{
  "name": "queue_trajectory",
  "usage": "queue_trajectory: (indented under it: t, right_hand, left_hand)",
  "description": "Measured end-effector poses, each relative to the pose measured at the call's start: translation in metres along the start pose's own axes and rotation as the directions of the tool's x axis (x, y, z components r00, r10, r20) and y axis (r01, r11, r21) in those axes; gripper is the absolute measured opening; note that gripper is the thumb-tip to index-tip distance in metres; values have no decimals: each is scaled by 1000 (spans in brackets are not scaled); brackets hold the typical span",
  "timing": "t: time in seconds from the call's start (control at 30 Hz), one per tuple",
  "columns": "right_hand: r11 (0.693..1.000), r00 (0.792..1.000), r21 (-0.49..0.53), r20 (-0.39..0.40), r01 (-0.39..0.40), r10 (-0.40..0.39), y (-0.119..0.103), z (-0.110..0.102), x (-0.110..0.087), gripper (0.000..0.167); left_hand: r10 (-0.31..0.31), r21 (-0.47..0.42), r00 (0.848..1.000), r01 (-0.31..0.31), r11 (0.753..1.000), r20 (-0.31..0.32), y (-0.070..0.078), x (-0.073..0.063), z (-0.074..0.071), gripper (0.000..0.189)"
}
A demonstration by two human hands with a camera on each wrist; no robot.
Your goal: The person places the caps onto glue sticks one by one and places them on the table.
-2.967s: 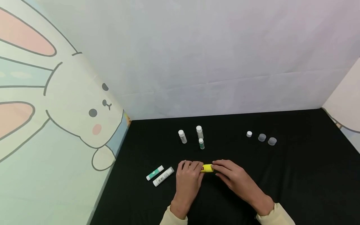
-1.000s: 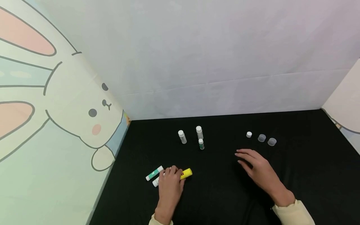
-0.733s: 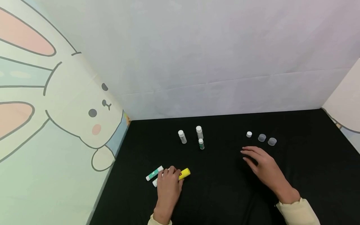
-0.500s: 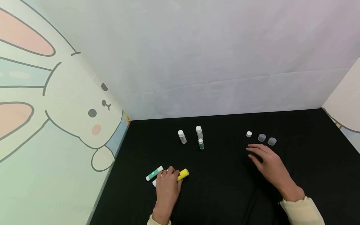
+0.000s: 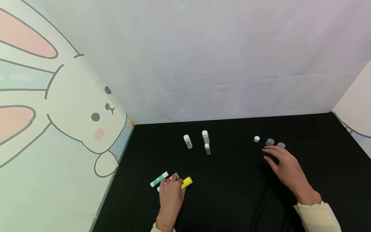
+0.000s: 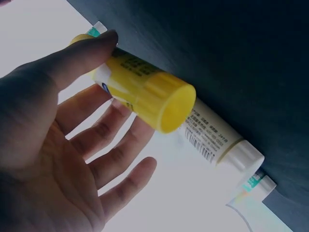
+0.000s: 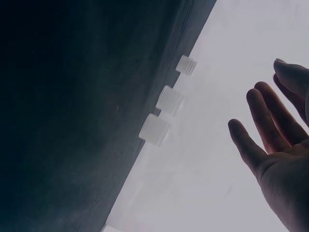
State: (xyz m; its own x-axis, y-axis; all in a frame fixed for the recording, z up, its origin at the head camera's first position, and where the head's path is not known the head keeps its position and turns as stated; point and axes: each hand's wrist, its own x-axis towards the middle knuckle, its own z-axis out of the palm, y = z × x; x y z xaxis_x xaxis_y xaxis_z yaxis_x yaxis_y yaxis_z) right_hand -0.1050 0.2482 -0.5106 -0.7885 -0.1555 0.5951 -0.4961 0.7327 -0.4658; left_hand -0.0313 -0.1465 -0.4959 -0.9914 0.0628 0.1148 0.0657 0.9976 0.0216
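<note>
Here, yellow tube [image 6: 142,94] in left grip [image 5: 171,195] near barcoded white tube [image 6: 212,133].

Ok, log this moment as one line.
left hand: holds yellow tube | right hand: empty, near two short clear cylinders | three white-capped tubes: upright

From my end it looks like a screened-off tabletop booth; whether it sits in a home or a studio, I can't tell. I see a black surface [image 5: 226,199] whose far edge meets a plain, pale backdrop [image 5: 214,58] with a crease across it. Along the left edge, a pastel panel [image 5: 46,187] shows a sideways cartoon rabbit [image 5: 76,103]; another printed panel [image 5: 357,106] meets the far right corner.
</note>
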Motion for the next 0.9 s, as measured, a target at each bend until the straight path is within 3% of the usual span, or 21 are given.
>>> queue_trajectory:
  t: [0.4,0.9]
  right_hand:
    - [1000,1000,-12,-13,-10,10,14,-6,-2,47]
    - [993,995,-52,12,-103,104,27,-14,-1,41]
  left_hand:
    - [-18,22,1000,17,1000,17,-3,-1,3,24]
    - [-36,39,999,35,999,10,-3,-3,8,21]
